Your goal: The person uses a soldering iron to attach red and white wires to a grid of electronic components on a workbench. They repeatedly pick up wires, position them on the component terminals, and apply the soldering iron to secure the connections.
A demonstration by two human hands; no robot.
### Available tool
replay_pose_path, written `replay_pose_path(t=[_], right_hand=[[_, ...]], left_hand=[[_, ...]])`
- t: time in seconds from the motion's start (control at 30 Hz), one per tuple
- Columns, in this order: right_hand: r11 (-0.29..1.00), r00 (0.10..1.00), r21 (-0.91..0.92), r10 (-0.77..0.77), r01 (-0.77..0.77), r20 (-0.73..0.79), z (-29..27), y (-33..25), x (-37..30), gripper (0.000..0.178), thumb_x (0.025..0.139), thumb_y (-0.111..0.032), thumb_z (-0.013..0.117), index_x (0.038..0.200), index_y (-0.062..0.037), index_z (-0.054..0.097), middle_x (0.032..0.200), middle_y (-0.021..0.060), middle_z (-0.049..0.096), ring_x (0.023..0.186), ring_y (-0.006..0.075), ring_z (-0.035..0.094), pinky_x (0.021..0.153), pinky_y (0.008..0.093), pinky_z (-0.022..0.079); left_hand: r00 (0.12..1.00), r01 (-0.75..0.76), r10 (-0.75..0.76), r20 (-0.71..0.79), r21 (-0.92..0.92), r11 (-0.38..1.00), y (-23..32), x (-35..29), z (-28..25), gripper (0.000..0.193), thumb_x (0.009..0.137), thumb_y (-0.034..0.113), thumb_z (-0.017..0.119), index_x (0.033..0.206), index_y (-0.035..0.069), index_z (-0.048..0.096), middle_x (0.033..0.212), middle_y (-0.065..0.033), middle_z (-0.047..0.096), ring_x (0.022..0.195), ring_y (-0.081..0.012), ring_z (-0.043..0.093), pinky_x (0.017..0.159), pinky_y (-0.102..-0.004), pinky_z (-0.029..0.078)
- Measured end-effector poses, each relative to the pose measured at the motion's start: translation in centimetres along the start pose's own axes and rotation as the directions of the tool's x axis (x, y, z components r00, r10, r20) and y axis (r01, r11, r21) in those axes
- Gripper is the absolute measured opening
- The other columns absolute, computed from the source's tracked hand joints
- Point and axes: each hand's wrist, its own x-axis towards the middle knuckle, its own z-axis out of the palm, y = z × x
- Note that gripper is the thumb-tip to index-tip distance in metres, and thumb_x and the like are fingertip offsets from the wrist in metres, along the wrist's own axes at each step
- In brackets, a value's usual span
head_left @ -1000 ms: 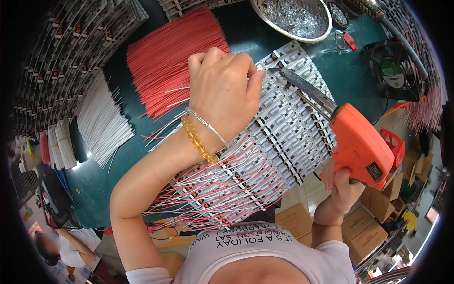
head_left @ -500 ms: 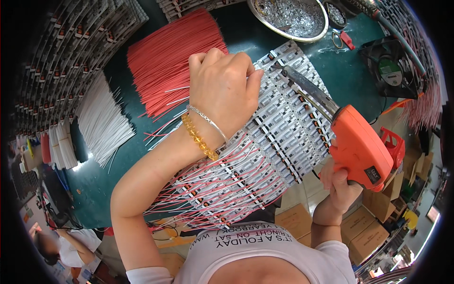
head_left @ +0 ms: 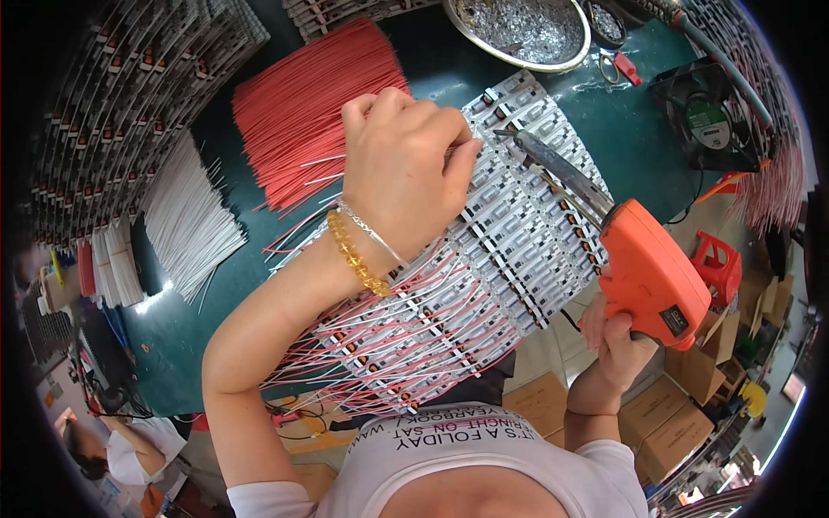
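My right hand (head_left: 617, 345) is wrapped round the grip of an orange soldering gun (head_left: 656, 268). The gun's long metal tip slants up and left, ending just over a panel of small grey-white circuit modules (head_left: 518, 224) in rows. Left of that tip, my left hand (head_left: 406, 164) hangs over the panel with thumb and forefinger pinched together; what lies between them is hidden. Red and white wires (head_left: 397, 337) fan out from the panel's near rows toward the lower left. A few loose wire ends show beside my left wrist.
A thick bundle of red wires (head_left: 319, 104) lies beyond my left hand, with white wires (head_left: 190, 220) farther left. At the back stand a metal bowl of silvery scraps (head_left: 583, 53), red-handled scissors (head_left: 623, 67) and a black fan (head_left: 704, 116). Stacked module panels (head_left: 129, 104) rise at far left.
The soldering gun has shifted slightly left and down, its tip still near my left fingers. The left hand stays pinched in almost the same place.
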Motion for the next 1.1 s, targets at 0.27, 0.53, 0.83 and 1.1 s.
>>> replay_pose_path(t=[0.27, 0.53, 0.83, 1.1], right_hand=[[0.998, 0.999, -0.045, 0.034, -0.036, -0.033, 0.0, 0.1, -0.4, 0.058, 0.086, -0.042, 0.063, 0.108, 0.0098, 0.048, 0.052, -0.0006, 0.044, 0.038, 0.006, 0.038, 0.04, 0.0211, 0.035], [1.0, 0.997, 0.011, 0.013, -0.012, -0.07, 0.2, -0.1, -0.7, 0.068, 0.086, -0.044, 0.063, 0.12, 0.012, 0.044, 0.051, -0.0014, 0.043, 0.038, 0.0058, 0.038, 0.04, 0.0217, 0.033], [0.997, 1.0, 0.071, -0.015, 0.016, -0.014, -0.5, 0.5, -1.2, 0.071, 0.086, -0.043, 0.063, 0.124, 0.012, 0.041, 0.052, -0.0012, 0.043, 0.039, 0.0062, 0.038, 0.041, 0.0204, 0.033], [0.986, 0.999, 0.163, -0.034, 0.032, 0.008, -0.9, 0.3, -1.5, 0.068, 0.089, -0.04, 0.059, 0.126, 0.0133, 0.037, 0.052, -0.0009, 0.042, 0.04, 0.0072, 0.039, 0.04, 0.0214, 0.033]], left_hand=[[1.0, -0.015, 0.015, -0.005, 0.01, 1.0, 0.0, 0.0, 0.0, 0.009, 0.073, 0.014, 0.071, 0.07, 0.009, 0.064, 0.07, -0.0023, 0.059, 0.077, -0.0214, 0.053, 0.076, -0.0353, 0.034], [0.999, -0.038, 0.038, -0.018, 0.027, 0.999, 0.0, 0.0, 0.1, 0.009, 0.072, 0.013, 0.071, 0.07, 0.009, 0.064, 0.069, -0.0023, 0.059, 0.077, -0.0213, 0.053, 0.077, -0.0352, 0.034], [0.999, 0.025, -0.031, -0.044, -0.139, 0.99, -0.2, -0.2, -0.2, 0.005, 0.073, 0.012, 0.068, 0.073, 0.007, 0.066, 0.071, -0.0041, 0.062, 0.076, -0.0238, 0.054, 0.079, -0.0364, 0.035], [0.996, -0.05, 0.061, 0.06, -0.175, 0.983, -0.3, -0.6, -1.1, 0.007, 0.071, 0.009, 0.072, 0.077, 0.006, 0.069, 0.073, -0.0047, 0.065, 0.073, -0.0216, 0.057, 0.075, -0.0334, 0.039]])
